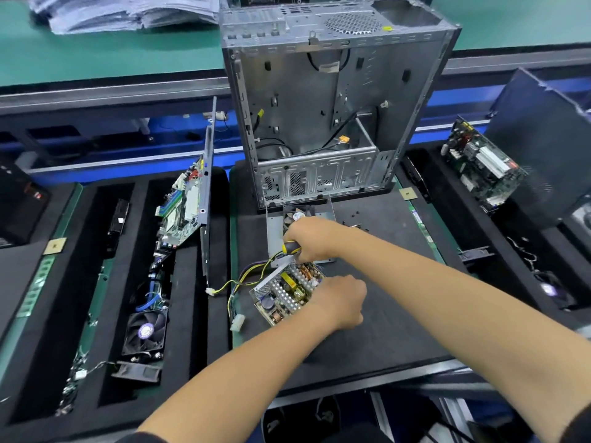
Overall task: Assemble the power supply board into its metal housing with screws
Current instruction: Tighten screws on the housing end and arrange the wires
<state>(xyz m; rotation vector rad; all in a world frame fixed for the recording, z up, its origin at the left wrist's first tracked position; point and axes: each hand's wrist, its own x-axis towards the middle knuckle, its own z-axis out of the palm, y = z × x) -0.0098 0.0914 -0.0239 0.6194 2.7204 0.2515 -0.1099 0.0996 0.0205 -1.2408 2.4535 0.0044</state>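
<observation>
The power supply board [284, 294] sits in its perforated metal housing [268, 284] on the black mat, with yellow and black wires [238, 282] trailing to the left. My left hand [340, 300] grips the housing's right side. My right hand [308, 238] holds a screwdriver [291, 247] with a yellow and black handle over the housing's far edge; its tip is hidden. The housing's grey cover with a fan [295, 217] lies just behind. Small dark screws [351, 219] are scattered on the mat to the right of it.
An open computer case [319, 107] stands upright at the back of the black mat [383, 314]. A motherboard on a panel [187, 206] leans at the left, with a fan [145, 330] in the foam tray below. Another board [479, 164] sits at the right.
</observation>
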